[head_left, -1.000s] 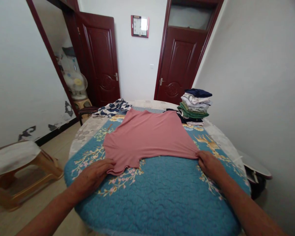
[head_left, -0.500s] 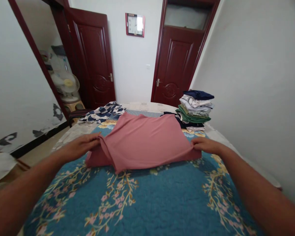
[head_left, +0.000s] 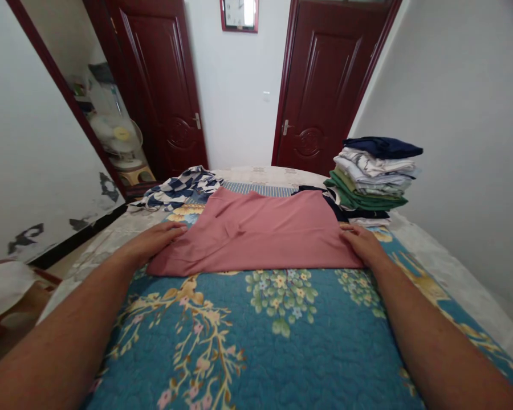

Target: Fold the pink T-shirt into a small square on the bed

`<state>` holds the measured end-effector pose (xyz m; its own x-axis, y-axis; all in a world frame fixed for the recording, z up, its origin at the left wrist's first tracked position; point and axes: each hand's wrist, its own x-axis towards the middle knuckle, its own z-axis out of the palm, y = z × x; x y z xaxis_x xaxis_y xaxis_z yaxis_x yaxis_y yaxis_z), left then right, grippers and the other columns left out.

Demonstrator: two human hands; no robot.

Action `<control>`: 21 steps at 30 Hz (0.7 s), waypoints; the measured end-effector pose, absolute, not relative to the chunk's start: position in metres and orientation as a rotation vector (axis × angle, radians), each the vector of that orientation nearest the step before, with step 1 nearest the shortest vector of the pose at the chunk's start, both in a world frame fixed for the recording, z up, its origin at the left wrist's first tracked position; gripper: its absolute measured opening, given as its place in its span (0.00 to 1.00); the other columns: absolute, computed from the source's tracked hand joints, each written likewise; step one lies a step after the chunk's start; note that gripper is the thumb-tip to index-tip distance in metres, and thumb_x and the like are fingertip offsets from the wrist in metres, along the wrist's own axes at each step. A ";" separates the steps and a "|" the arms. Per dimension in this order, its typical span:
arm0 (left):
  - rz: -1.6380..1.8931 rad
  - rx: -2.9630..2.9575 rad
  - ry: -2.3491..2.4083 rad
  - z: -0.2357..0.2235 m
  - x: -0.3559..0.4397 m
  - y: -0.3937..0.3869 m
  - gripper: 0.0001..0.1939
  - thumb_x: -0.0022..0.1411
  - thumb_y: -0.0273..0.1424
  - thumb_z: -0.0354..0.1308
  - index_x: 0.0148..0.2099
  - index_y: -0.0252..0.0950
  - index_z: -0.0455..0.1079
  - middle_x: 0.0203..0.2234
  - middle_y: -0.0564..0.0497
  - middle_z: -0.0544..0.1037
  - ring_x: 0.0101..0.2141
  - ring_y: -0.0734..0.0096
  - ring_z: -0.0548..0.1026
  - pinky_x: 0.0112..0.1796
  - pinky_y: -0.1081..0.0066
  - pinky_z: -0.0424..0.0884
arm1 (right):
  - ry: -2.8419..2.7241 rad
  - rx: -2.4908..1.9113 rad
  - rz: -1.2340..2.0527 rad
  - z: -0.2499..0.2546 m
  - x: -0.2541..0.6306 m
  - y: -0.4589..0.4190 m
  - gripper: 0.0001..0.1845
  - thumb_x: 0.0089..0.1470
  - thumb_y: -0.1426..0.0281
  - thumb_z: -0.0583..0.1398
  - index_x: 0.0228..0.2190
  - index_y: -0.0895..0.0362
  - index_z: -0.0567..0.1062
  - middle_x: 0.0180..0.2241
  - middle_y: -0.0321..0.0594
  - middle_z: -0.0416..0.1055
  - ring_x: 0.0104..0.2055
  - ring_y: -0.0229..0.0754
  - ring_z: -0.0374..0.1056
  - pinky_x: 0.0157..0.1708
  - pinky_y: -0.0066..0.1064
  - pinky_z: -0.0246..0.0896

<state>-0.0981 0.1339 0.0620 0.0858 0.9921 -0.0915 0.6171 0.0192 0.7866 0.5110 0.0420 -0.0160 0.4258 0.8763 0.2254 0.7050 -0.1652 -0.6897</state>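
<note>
A pink T-shirt (head_left: 252, 236) lies folded into a wide flat band on a blue floral quilt (head_left: 248, 336). My left hand (head_left: 154, 242) rests flat on its left end, fingers spread over the fabric. At the right end, my right hand (head_left: 362, 245) lies on the fold, close to the shirt's near edge. Neither hand visibly pinches the cloth. The quilt in front of the shirt shows branches and flowers.
A stack of folded clothes (head_left: 373, 176) stands beyond my right hand, with a dark garment (head_left: 337, 206) beside it. A navy-and-white patterned garment (head_left: 180, 189) lies at the far left. Walls flank the bed, and a stool (head_left: 8, 296) stands low on the left.
The shirt has gone from a spread shape to a flatter folded band, its near fold smoothed down. My hands have moved farther onto the cloth, and the view has moved forward over the bed.
</note>
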 end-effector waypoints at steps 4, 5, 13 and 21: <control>0.402 1.797 1.517 0.062 -0.111 0.126 0.44 0.47 0.52 0.68 0.65 0.42 0.71 0.38 0.51 0.83 0.38 0.57 0.80 0.36 0.67 0.73 | -1.451 -1.930 0.202 -0.016 0.507 0.047 0.24 0.54 0.60 0.60 0.48 0.56 0.83 0.44 0.45 0.81 0.43 0.47 0.74 0.48 0.37 0.65; 0.396 1.822 1.491 0.059 -0.111 0.127 0.44 0.49 0.50 0.67 0.67 0.42 0.69 0.34 0.52 0.82 0.34 0.60 0.79 0.32 0.69 0.70 | -1.472 -1.920 0.167 -0.017 0.505 0.049 0.24 0.55 0.61 0.59 0.49 0.56 0.83 0.46 0.45 0.81 0.45 0.48 0.74 0.49 0.37 0.65; 0.764 1.640 1.601 0.041 -0.097 0.127 0.38 0.51 0.49 0.65 0.61 0.36 0.73 0.34 0.49 0.82 0.32 0.64 0.79 0.31 0.70 0.72 | -1.347 -2.053 -0.031 -0.025 0.507 0.044 0.24 0.58 0.57 0.57 0.47 0.55 0.83 0.41 0.46 0.81 0.43 0.50 0.74 0.46 0.38 0.66; 0.773 1.714 1.754 0.050 -0.122 0.086 0.36 0.56 0.53 0.60 0.60 0.37 0.76 0.43 0.47 0.85 0.43 0.55 0.81 0.41 0.66 0.75 | -1.320 -2.086 0.104 -0.023 0.515 0.035 0.31 0.57 0.55 0.57 0.57 0.57 0.77 0.41 0.47 0.79 0.43 0.51 0.74 0.46 0.39 0.66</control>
